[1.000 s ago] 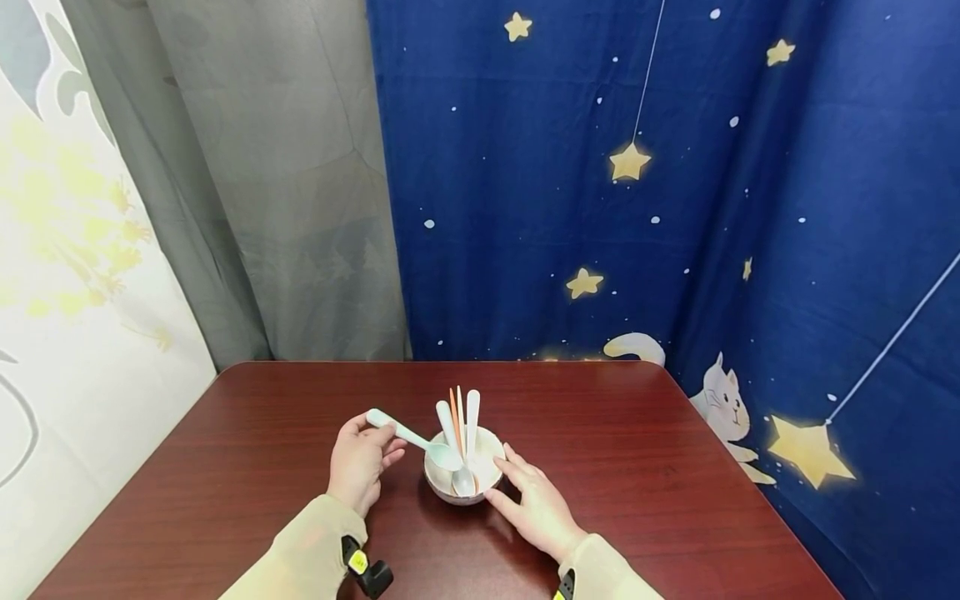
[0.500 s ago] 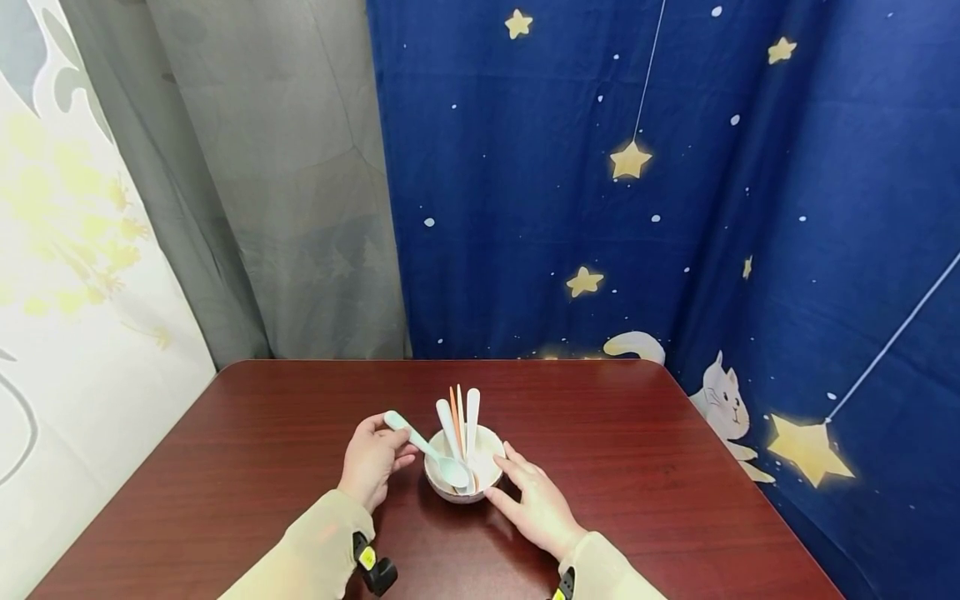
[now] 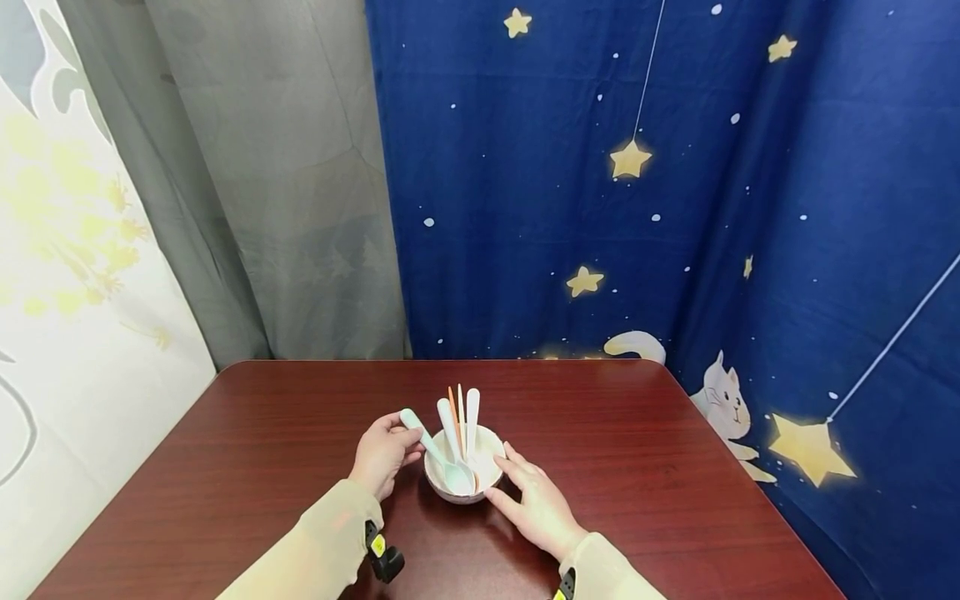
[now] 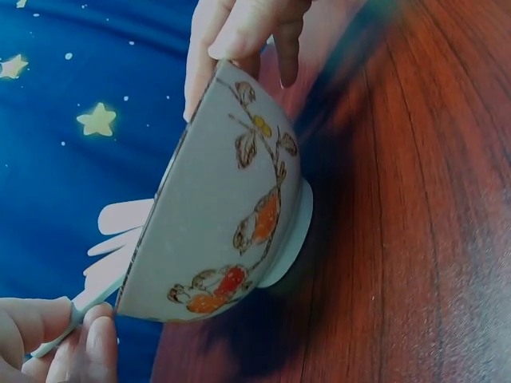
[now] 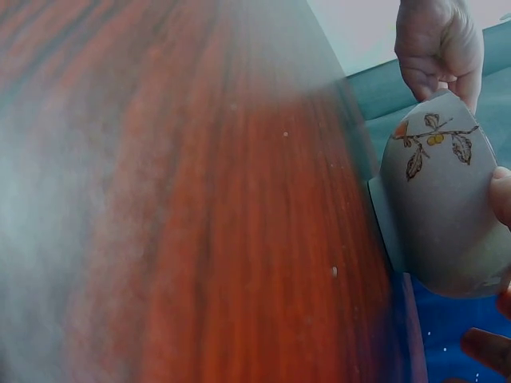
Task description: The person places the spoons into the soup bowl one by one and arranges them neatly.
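Note:
In the head view, my left hand (image 3: 381, 454) pinches the handle of a pale mint spoon (image 3: 422, 436) between thumb and fingers. The spoon slants down to the right, its scoop end inside a small white bowl (image 3: 459, 500). Leaning in that bowl are white handles (image 3: 472, 412), an orange handle (image 3: 453, 410) and a thin pale one; their lower ends are partly hidden. My right hand (image 3: 538, 508) holds the bowl's right side at the rim. Painted birds and a branch decorate the outer bowl wall (image 4: 207, 207) in the left wrist view.
The bowl stands on a dark red-brown wooden table (image 3: 637, 467). Behind the table hang a grey curtain (image 3: 300, 208) and a blue curtain (image 3: 517, 167) with stars. Black wrist-camera mounts (image 3: 386, 560) sit on the beige sleeves.
My left hand has moved right, towards the bowl. The mint spoon has tilted more upright, and its scoop has gone lower into the bowl. My right hand and the bowl have stayed in place.

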The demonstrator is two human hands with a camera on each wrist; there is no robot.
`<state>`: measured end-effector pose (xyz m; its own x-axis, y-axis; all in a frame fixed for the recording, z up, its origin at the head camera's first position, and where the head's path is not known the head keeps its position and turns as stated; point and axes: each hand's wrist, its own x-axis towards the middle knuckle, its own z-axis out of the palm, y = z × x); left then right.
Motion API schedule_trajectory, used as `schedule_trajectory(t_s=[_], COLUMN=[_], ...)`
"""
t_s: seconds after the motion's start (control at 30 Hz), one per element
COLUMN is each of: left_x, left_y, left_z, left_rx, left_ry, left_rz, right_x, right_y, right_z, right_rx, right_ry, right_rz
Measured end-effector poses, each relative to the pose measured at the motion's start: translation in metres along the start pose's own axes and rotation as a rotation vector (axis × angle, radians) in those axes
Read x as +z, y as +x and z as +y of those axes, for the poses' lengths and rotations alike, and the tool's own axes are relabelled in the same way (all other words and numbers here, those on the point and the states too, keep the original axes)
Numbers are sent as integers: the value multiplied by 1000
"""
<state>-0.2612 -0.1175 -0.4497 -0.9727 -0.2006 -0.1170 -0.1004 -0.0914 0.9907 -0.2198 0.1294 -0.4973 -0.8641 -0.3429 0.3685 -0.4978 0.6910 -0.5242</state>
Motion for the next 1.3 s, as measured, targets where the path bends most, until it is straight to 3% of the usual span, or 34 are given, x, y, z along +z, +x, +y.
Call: schedule_trajectory(t_s=[0.53,1.07,1.3], left_x=[8,15,14], left_y=[24,33,33], left_z=[-5,-6,-7], left_rx=[-15,23,3], left_ry=[152,234,259], left_rz=[-74,-85,-91], right_x=[1,0,1], right_y=[-1,-1,1], right_z=[0,0,1], right_rx=[-3,-9,-6], right_ry=[-6,-14,-9], right_rz=[3,8,1])
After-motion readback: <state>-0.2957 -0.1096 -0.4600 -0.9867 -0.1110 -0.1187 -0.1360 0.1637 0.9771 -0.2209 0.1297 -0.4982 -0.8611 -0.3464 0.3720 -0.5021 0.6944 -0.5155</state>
